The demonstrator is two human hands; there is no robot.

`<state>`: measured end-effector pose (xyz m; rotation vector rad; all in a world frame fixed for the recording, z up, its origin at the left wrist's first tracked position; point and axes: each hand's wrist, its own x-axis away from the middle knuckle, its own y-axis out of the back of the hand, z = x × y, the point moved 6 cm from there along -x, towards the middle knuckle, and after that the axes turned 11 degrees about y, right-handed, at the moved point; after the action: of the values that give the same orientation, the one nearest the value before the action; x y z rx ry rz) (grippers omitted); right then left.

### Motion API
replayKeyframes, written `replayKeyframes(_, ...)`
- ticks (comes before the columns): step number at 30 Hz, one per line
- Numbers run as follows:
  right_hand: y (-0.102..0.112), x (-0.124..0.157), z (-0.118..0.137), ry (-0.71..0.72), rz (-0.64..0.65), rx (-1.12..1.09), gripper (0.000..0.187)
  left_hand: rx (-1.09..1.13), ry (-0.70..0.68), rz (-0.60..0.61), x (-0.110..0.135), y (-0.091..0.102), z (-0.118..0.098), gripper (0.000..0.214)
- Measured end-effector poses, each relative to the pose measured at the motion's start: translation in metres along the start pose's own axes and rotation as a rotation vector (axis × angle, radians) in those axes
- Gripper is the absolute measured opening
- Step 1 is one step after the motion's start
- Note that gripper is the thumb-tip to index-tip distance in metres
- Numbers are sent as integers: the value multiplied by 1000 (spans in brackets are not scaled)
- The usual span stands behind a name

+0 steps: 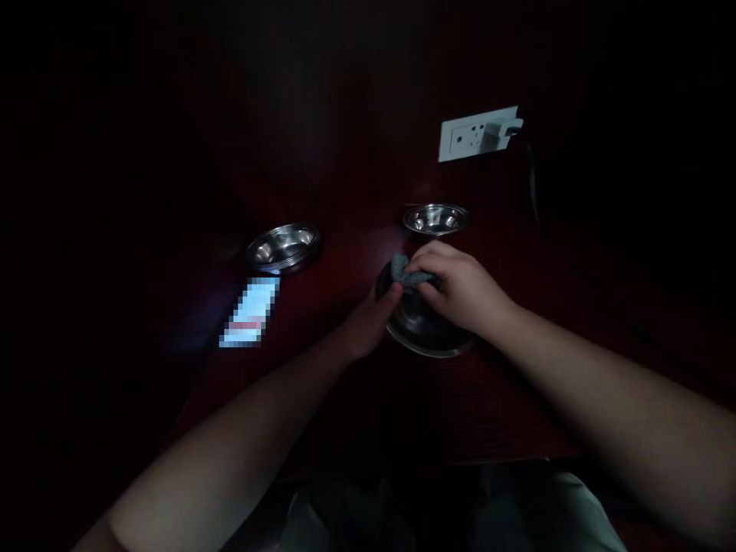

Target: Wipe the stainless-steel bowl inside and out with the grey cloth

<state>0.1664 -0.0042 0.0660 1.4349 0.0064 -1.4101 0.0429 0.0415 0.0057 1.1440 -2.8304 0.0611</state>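
Trousers [580,506], pale, a seated or standing wearer not distinguishable; partly seen below the near edge of the table.

Table [460,399], dark red, glossy, fine parallel lines visible in the near part; surroundings very dim.

Steel bowl [428,343], one, round, at the middle of the table between the two hands. Near rim a thin bright curve; interior mostly dark, with dull grey sheen below the fingers; far side covered by the hands. Whether level or tilted cannot be told.

Left hand [368,323], bare, at the left side of the steel bowl; thumb stretched up to the cloth, remaining fingers lost in shadow, so their grip on the rim cannot be told.

Right hand [463,287], bare, over the right and far part of the steel bowl; fingers bent and grasping the cloth.

Cloth [419,279], grey to grey-green, bunched, bulging to the left of the right hand's fingertips, over the far left part of the steel bowl.

Phone [250,313], lying on the table to the left, screen lit pale blue with a reddish band, content pixelated.

Stacked steel dishes [286,245], shallow, shiny, several rims visible, just beyond the phone.

Small steel dish [435,221], bright inside, just beyond the right hand.

Wall socket panel [460,140], white, with plug [510,127] inserted at the right and dark cable [533,188] hanging down.
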Motion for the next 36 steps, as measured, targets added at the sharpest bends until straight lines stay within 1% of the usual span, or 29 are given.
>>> replayKeyframes(2, 4, 0, -3, -24, 12, 71, 26, -1, 20, -11, 0, 1, 2, 72)
replayKeyframes(4, 6, -1, -4, -43, 58, 135, 27, -6, 15, -20, 1, 2, 1, 71)
replayKeyframes(6, 6, -2, -6, -62, 136, 192, 29, -13, 13, -23, 1, 2, 1, 69)
replayKeyframes(11, -1, -1, -9, -116, 387, 297, 30, -13, 27, -30, 1, 2, 2, 67)
replayKeyframes(16, -6, 5, -13, -136, 508, 289, 30, 23, 104, -55, 2, 3, 7, 67)
replayKeyframes(19, -9, 8, -14, -126, 543, 236, 29, 43, 87, -58, 2, 3, 6, 66)
replayKeyframes(22, -12, 10, -10, -113, 557, 96, 28, 40, 58, -67, 2, 3, 4, 64)
replayKeyframes(26, -17, 13, 1, -109, 598, -131, 30, -18, 44, -108, 2, 6, 3, 65)
replayKeyframes(30, -19, 14, 9, -131, 661, -240, 30, -85, 23, -93, 3, 5, 2, 68)
replayKeyframes(32, -19, 11, 13, -108, 640, -289, 28, -110, 14, -86, 3, 5, 1, 69)
replayKeyframes(36, -17, 4, 16, -44, 503, -324, 25, -184, -71, -88, 4, 4, -7, 67)
